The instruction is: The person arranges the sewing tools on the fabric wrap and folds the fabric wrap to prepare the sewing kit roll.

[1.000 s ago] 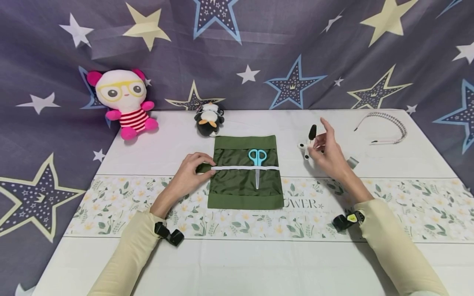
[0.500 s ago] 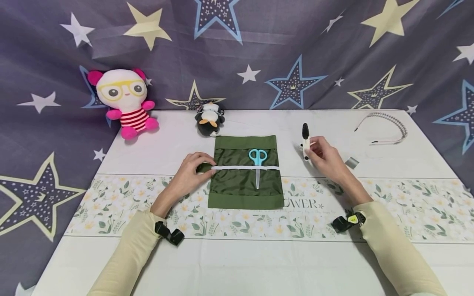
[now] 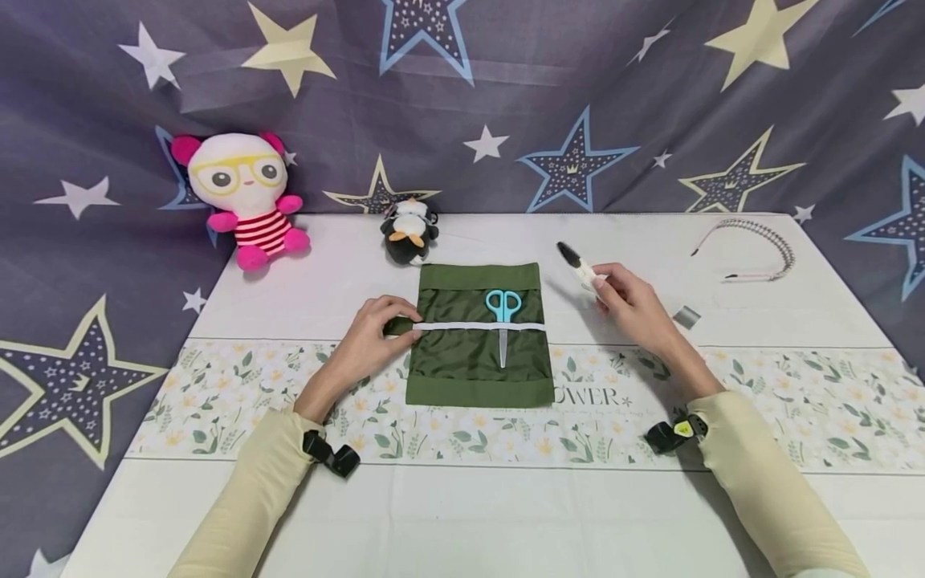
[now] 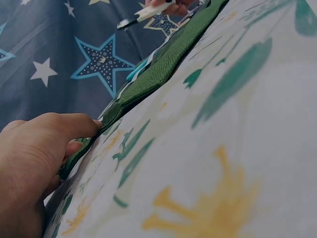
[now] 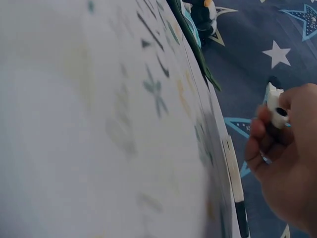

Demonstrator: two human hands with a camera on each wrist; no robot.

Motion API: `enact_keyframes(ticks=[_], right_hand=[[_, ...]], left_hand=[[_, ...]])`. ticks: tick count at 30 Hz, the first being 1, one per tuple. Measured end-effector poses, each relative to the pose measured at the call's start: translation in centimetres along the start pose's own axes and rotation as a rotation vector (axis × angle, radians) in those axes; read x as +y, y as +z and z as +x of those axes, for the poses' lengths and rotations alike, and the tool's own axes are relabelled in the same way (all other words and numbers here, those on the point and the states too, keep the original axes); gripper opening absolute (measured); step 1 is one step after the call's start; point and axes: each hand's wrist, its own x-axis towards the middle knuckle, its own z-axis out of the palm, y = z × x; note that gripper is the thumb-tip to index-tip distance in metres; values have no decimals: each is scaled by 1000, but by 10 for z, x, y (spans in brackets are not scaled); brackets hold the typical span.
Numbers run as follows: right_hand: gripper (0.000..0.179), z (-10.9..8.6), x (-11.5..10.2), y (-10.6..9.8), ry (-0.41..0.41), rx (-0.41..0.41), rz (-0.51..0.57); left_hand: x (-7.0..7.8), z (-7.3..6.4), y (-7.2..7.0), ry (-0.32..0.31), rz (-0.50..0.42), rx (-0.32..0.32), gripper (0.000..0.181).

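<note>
A dark green cloth organizer (image 3: 480,392) lies flat on the table, with a white elastic band (image 3: 462,326) across its middle. Blue-handled scissors (image 3: 503,309) sit under that band, blade toward me. My left hand (image 3: 368,333) rests at the organizer's left edge, thumb and forefinger touching it on either side of a dark green strap (image 3: 397,327). To the right, my right hand (image 3: 632,309) pinches a white pen-like thing (image 3: 584,273) with a black end, tilted up-left above the table. My fingers partly hide it, so its exact kind is unclear.
A small grey piece (image 3: 686,317) lies beside my right hand. Farther right is a headband (image 3: 776,249). At the back stand a penguin toy (image 3: 408,233) and a pink-and-white plush (image 3: 249,193). A starry curtain (image 3: 462,104) hangs behind the table.
My right hand has picked the white pen-like thing up off the right side of the table and tipped its black end leftward toward the organizer. The left hand has stayed put.
</note>
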Motion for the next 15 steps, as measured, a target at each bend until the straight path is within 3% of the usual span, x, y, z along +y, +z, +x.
enact_keyframes(ticks=[3,10,15], right_hand=[[33,2,-4,2,23,-12,60],[39,10,-9,6,103,-142,180],[41,16,-15,14,35,-137,191]], left_hand=[[0,0,0,-5,1,-1,20],[0,0,0,-5,3,-4,20],[0,0,0,-5,3,-1,20]])
